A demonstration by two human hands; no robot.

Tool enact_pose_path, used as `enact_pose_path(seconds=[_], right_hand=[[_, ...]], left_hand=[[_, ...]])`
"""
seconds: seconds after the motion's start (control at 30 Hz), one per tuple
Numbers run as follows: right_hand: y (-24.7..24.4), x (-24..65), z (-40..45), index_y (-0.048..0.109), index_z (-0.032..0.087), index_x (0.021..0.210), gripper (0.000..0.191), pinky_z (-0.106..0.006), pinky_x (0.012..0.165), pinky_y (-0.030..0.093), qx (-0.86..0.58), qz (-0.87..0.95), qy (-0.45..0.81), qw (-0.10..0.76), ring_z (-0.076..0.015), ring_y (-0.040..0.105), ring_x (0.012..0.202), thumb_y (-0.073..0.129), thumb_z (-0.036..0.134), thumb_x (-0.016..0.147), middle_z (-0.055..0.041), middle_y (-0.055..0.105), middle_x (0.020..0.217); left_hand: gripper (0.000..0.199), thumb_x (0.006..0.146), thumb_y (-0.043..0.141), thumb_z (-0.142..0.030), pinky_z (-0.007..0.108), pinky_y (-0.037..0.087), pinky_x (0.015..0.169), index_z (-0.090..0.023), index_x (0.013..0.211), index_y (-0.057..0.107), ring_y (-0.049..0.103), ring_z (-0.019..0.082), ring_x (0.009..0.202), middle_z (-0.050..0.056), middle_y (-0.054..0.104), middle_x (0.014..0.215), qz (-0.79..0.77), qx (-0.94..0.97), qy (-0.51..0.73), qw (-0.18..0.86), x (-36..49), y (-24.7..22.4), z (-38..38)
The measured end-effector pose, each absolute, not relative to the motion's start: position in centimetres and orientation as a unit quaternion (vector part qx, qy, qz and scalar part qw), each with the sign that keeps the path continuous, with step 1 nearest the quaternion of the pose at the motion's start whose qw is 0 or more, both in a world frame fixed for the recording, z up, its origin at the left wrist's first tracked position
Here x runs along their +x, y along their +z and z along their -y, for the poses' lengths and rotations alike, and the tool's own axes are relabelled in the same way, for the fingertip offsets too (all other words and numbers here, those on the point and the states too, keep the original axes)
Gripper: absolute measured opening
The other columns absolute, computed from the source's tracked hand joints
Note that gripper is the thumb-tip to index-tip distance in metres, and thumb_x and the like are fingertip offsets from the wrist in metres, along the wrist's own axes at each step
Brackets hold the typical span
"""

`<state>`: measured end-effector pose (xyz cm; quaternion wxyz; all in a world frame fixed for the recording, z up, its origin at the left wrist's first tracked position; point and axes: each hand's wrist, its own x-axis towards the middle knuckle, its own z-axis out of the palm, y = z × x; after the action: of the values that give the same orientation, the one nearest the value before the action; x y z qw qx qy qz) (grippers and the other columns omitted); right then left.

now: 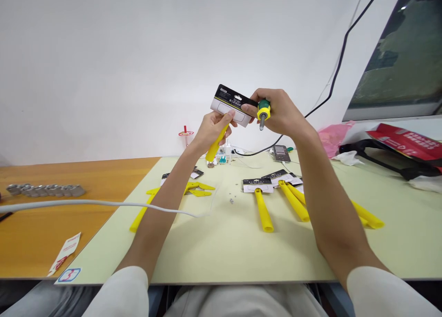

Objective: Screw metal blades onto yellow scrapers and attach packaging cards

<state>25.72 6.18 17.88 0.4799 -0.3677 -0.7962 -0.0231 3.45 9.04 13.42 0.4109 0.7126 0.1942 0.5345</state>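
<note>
Raised above the table, my left hand (214,130) pinches the lower edge of a black-and-white card (230,106) and holds a yellow tube (217,145) that slants down from it. My right hand (276,106) grips a green-and-yellow screwdriver (264,110), its metal tip pointing down; the thumb of that hand also presses on the card's right end. Below lies a yellow tube (264,211) with a card (257,185) at its top. More yellow tubes (294,202) with cards lie beside my right forearm. Yellow flat pieces (198,189) lie near my left forearm.
A white cable (103,202) crosses in front of my left forearm. Metal cylinders (44,190) stand on the wooden surface (103,170) at left. Small metal bits (231,200) lie mid-table. Plugs (223,159) and a dark device (281,153) are at the back, a red package (407,140) at right.
</note>
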Motion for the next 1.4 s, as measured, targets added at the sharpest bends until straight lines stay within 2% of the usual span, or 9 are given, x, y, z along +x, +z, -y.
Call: enact_pose_path(seconds=[0.1, 0.3, 0.5, 0.63, 0.77, 0.87, 1.0, 1.17, 1.4], right_hand=[[18.0, 25.7, -5.6, 0.066, 0.026, 0.091, 0.052, -0.04, 0.067, 0.046, -0.362, 0.798, -0.007, 0.482, -0.0246, 0.061, 0.076, 0.077, 0.076, 0.094, -0.0079, 0.073, 0.086], [18.2, 26.0, -5.2, 0.068, 0.03, 0.114, 0.058, -0.04, 0.066, 0.05, -0.345, 0.803, 0.023, 0.486, -0.0254, 0.064, 0.078, 0.078, 0.082, 0.089, -0.0071, 0.074, 0.094], [18.0, 26.1, -5.3, 0.066, 0.025, 0.084, 0.049, -0.039, 0.061, 0.039, -0.34, 0.825, 0.018, 0.451, -0.0193, 0.049, 0.066, 0.076, 0.071, 0.097, -0.0039, 0.063, 0.075], [18.0, 26.1, -5.2, 0.066, 0.024, 0.082, 0.043, -0.038, 0.063, 0.039, -0.346, 0.836, 0.029, 0.425, -0.0187, 0.049, 0.067, 0.079, 0.061, 0.098, -0.0024, 0.061, 0.073], [18.2, 26.2, -5.1, 0.069, 0.022, 0.086, 0.034, -0.038, 0.066, 0.039, -0.348, 0.847, 0.025, 0.402, -0.0191, 0.051, 0.07, 0.078, 0.052, 0.099, -0.0032, 0.064, 0.077], [18.3, 26.4, -5.2, 0.071, 0.021, 0.086, 0.032, -0.038, 0.067, 0.038, -0.348, 0.857, 0.018, 0.379, -0.0185, 0.05, 0.071, 0.077, 0.05, 0.1, -0.0034, 0.065, 0.078], [18.1, 27.0, -5.7, 0.073, 0.022, 0.086, 0.039, -0.038, 0.067, 0.038, -0.358, 0.864, 0.016, 0.353, -0.0183, 0.048, 0.071, 0.08, 0.059, 0.097, -0.0027, 0.064, 0.077], [18.0, 27.9, -6.4, 0.079, 0.025, 0.092, 0.043, -0.037, 0.068, 0.04, -0.368, 0.884, 0.056, 0.283, -0.0204, 0.054, 0.076, 0.081, 0.067, 0.091, -0.0021, 0.069, 0.081], [15.7, 28.3, -11.1, 0.082, 0.023, 0.095, 0.051, -0.036, 0.08, 0.05, -0.371, 0.909, 0.176, 0.069, -0.0236, 0.064, 0.089, 0.084, 0.071, 0.08, -0.0041, 0.078, 0.095]], left_hand=[[0.053, 0.094, 0.083, -0.065, 0.021, 0.037, 0.038, -0.017, 0.085, 0.065, 0.05, 0.004, 0.053, 0.005, 0.07, 0.093, -0.193, 0.714, 0.544, 0.396, 3.5, 13.6, -9.0], [0.051, 0.091, 0.087, -0.065, 0.021, 0.038, 0.038, -0.017, 0.092, 0.069, 0.053, 0.005, 0.054, 0.003, 0.072, 0.092, -0.195, 0.734, 0.518, 0.393, 2.8, 13.7, -9.1], [0.055, 0.091, 0.085, -0.069, 0.022, 0.039, 0.04, -0.016, 0.087, 0.072, 0.051, 0.005, 0.047, 0.001, 0.067, 0.074, -0.226, 0.77, 0.448, 0.395, 2.4, 13.7, -8.9], [0.056, 0.094, 0.081, -0.071, 0.023, 0.04, 0.042, -0.015, 0.087, 0.076, 0.052, 0.007, 0.043, 0.0, 0.062, 0.063, -0.25, 0.786, 0.397, 0.402, 2.1, 13.6, -9.1], [0.055, 0.09, 0.087, -0.066, 0.025, 0.054, 0.053, -0.012, 0.093, 0.079, 0.068, 0.012, 0.061, 0.01, 0.079, 0.084, -0.228, 0.781, 0.378, 0.442, 1.8, 13.3, -9.7], [0.056, 0.09, 0.089, -0.063, 0.034, 0.068, 0.08, -0.011, 0.109, 0.082, 0.082, 0.022, 0.09, 0.019, 0.085, 0.11, -0.206, 0.788, 0.347, 0.465, 1.2, 13.3, -10.1], [0.055, 0.092, 0.087, -0.063, 0.044, 0.066, 0.106, -0.013, 0.115, 0.084, 0.084, 0.028, 0.11, 0.02, 0.085, 0.122, -0.206, 0.802, 0.313, 0.466, 0.0, 14.0, -10.0], [0.05, 0.092, 0.088, -0.062, 0.042, 0.066, 0.107, -0.015, 0.11, 0.086, 0.084, 0.025, 0.109, 0.016, 0.086, 0.115, -0.24, 0.806, 0.354, 0.41, -1.4, 15.2, -9.3], [0.05, 0.093, 0.088, -0.06, 0.04, 0.068, 0.105, -0.013, 0.108, 0.086, 0.084, 0.026, 0.109, 0.019, 0.086, 0.115, -0.265, 0.803, 0.412, 0.339, -2.7, 16.0, -8.9]])
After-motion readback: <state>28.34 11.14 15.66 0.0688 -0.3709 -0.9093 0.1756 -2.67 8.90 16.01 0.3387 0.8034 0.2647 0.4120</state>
